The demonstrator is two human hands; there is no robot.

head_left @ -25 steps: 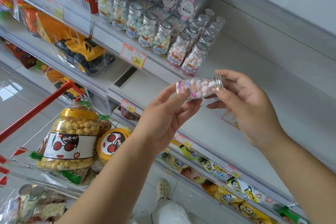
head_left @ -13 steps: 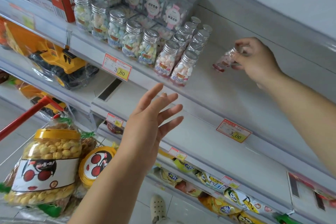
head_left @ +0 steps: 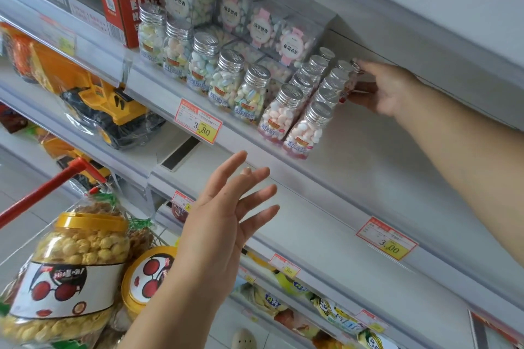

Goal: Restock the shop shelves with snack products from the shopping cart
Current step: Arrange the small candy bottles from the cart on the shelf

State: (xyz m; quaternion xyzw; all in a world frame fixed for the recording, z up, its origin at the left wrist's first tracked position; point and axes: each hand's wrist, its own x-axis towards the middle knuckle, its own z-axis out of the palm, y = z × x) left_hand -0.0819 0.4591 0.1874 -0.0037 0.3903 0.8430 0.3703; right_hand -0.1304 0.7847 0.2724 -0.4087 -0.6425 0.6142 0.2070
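1. My right arm reaches up and across to the back of the shelf (head_left: pixel 368 150). It is almost straight.
2. My right hand (head_left: pixel 382 91) pinches 1 small candy bottle (head_left: pixel 351 76). The fingers lie on its silver cap end. The thumb sits lower, near its red bottom end.
3. That bottle is at the back right corner of the rows of candy bottles (head_left: pixel 307 127), touching them or just beside them, near the shelf's back wall. I cannot tell if it rests on the shelf.
4. My left hand (head_left: pixel 224 215) is lower down, in the air in front of the shelf's front edge. It holds nothing.
5. Its fingers are straight and spread apart. They point up toward the shelf.
6. My left forearm comes up from the bottom of the view, past the cart.
7. The cart's red handle (head_left: pixel 42 193) is at the left. A big jar (head_left: pixel 76 263) with a yellow lid sits in the cart.
8. 2 price tags hang on the shelf's front edge: 3.80 (head_left: pixel 198 122) under the bottles and 3.00 (head_left: pixel 387 238) farther right.
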